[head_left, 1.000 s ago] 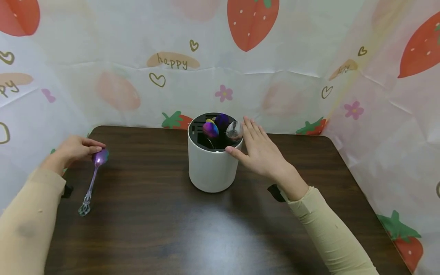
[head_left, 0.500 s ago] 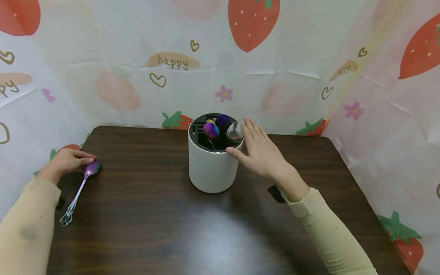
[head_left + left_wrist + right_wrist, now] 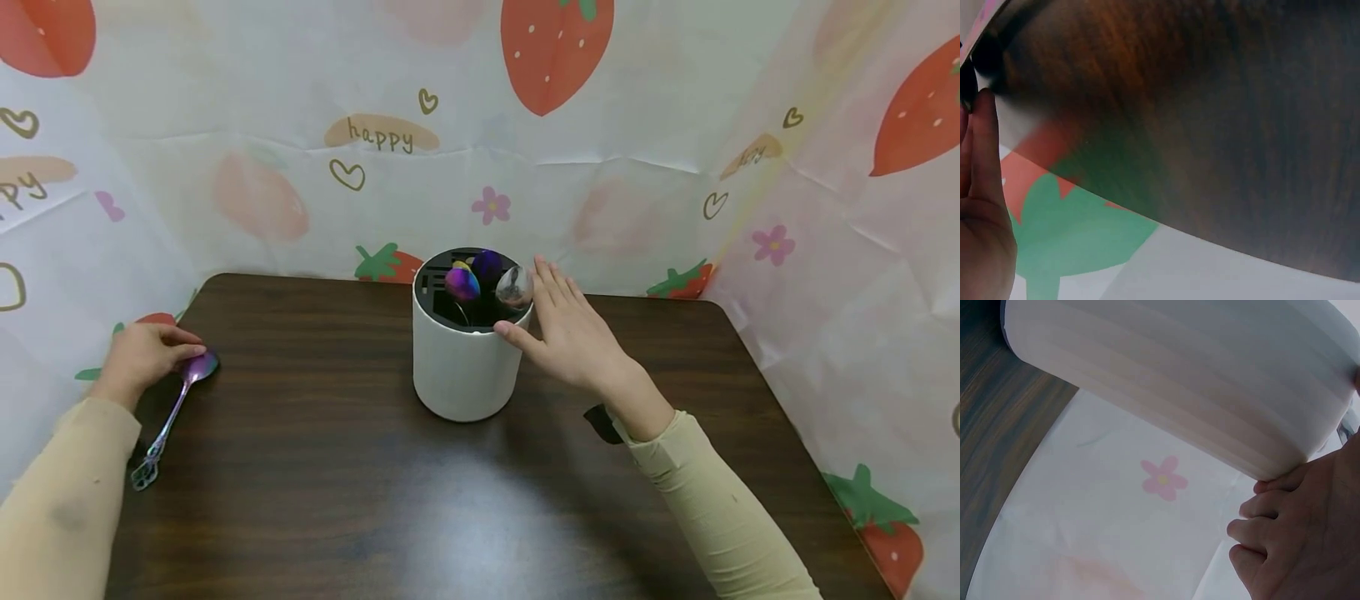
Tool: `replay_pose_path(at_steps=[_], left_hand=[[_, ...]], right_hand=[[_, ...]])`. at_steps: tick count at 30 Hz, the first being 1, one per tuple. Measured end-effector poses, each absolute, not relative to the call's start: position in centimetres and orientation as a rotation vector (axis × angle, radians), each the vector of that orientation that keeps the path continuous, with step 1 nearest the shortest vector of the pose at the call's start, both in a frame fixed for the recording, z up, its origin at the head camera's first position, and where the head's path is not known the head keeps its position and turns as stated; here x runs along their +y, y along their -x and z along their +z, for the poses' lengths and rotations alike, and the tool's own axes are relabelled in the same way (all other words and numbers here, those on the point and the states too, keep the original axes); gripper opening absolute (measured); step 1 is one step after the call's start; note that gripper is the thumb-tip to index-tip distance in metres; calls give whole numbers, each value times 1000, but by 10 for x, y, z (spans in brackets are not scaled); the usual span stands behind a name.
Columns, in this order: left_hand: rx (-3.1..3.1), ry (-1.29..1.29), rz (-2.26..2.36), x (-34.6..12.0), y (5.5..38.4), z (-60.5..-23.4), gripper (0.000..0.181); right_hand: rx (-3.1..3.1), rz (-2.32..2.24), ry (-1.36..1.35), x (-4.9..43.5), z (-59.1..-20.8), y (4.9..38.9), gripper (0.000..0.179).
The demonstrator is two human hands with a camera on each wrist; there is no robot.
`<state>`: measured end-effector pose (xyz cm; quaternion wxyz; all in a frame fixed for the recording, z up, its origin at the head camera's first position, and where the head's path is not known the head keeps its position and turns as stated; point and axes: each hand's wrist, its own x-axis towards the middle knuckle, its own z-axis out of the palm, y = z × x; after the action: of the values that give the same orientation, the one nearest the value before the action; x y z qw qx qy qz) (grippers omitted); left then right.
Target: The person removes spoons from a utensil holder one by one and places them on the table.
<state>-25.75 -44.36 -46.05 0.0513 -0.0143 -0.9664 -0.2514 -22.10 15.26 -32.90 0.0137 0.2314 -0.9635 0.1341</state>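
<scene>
At the left of the dark wooden table, my left hand pinches an iridescent purple spoon by its bowl, between thumb and fingers. The ornate handle points down toward the near side. In the left wrist view, the spoon's edge shows just past the fingertips. A white round cutlery holder with a black slotted top stands mid-table. My right hand lies against its right side near the rim, fingers straight and thumb at the front edge. Several spoon bowls, two purple-blue and one silver, stick up from the slots.
The table has rounded far corners. A white cloth backdrop printed with strawberries, hearts and flowers hangs close behind the far edge and along both sides.
My left hand has moved left and slightly nearer with the spoon, then stayed almost still over the last half second. The right hand and the cutlery holder hold their place.
</scene>
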Motion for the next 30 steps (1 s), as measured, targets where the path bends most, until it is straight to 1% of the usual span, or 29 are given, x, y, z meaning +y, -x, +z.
replay_pose_path(at_steps=[8, 17, 20, 25, 30], left_hand=[[-2910, -25, -795, -440, 254, -463, 30], [-2898, -23, -796, -442, 250, -467, 27], [-2897, -43, -800, -442, 247, -468, 33], [-2900, -84, -795, -436, 243, -461, 52], [-2846, -53, -829, -423, 242, -450, 55]], right_hand=[[-3003, 399, -719, 153, -330, 222, 103], [-2999, 415, -727, 153, -331, 222, 103], [-2997, 415, -726, 153, -332, 222, 104], [-2983, 422, -721, 152, -333, 222, 104], [-2978, 427, -727, 152, -333, 223, 103]])
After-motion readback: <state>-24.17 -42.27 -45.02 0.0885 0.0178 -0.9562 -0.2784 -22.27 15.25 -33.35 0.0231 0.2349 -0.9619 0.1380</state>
